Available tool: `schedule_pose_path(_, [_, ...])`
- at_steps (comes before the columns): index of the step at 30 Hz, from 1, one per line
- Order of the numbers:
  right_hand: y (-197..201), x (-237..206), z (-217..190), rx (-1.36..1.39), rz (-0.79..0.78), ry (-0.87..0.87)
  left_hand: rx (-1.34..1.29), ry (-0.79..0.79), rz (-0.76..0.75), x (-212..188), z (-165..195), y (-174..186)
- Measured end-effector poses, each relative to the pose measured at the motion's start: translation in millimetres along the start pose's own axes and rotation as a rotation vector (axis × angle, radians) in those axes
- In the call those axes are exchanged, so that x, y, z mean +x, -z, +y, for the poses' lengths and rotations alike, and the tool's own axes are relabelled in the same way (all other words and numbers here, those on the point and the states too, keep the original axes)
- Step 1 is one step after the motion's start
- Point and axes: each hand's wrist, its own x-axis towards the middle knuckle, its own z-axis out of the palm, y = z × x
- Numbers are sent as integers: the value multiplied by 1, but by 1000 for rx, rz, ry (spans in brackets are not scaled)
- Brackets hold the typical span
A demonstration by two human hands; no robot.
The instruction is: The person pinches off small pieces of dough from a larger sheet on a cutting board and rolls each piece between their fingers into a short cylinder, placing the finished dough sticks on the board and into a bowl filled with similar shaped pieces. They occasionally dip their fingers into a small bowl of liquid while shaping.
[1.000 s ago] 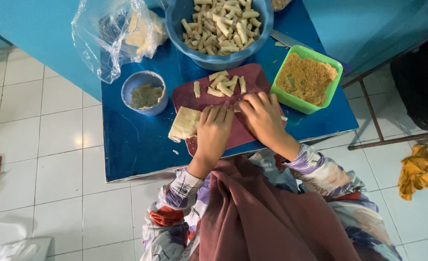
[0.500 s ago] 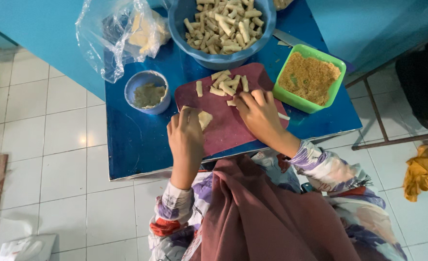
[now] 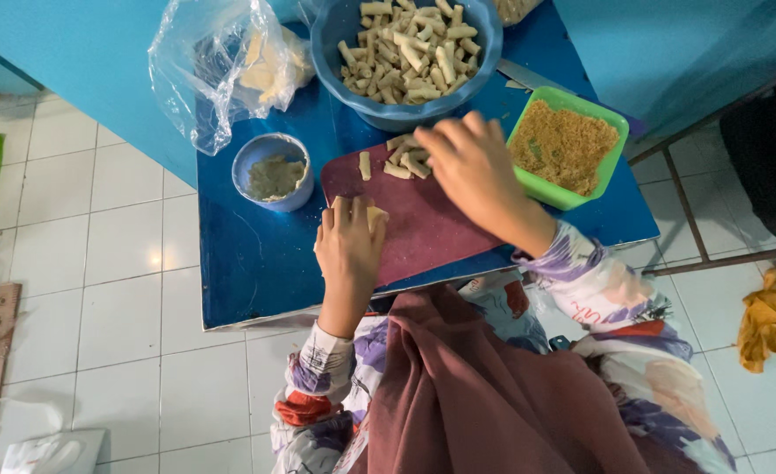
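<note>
Both hands were kept on the maroon board (image 3: 432, 230) near the table's (image 3: 256, 263) front edge: left hand (image 3: 350, 250) closed lightly on a pale wrapper piece (image 3: 375, 216), right hand (image 3: 474, 167) spread open over small rolls (image 3: 403, 163) at the board's far edge. For a good roll, the wrapper probably needed to be held flat and the pieces gathered gently.

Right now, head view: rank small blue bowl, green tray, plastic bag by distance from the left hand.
From the left hand:
1. Small blue bowl, just up-left of it on the table.
2. Plastic bag, at the far left corner.
3. Green tray, across the cutting board, beyond the right hand.
</note>
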Motion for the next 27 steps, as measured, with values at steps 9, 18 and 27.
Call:
schedule_pose_path(9, [-30,-24,-52,234,-74,44,168,10,131,-5,3,-28])
schedule_pose_path(18, [-32,-24,-64,346,-114,115,-351,187,65,-1,-25,8])
schedule_pose_path(27, [-32,-25,-67,304,-157,99,-435,322,266,-1,-47,29])
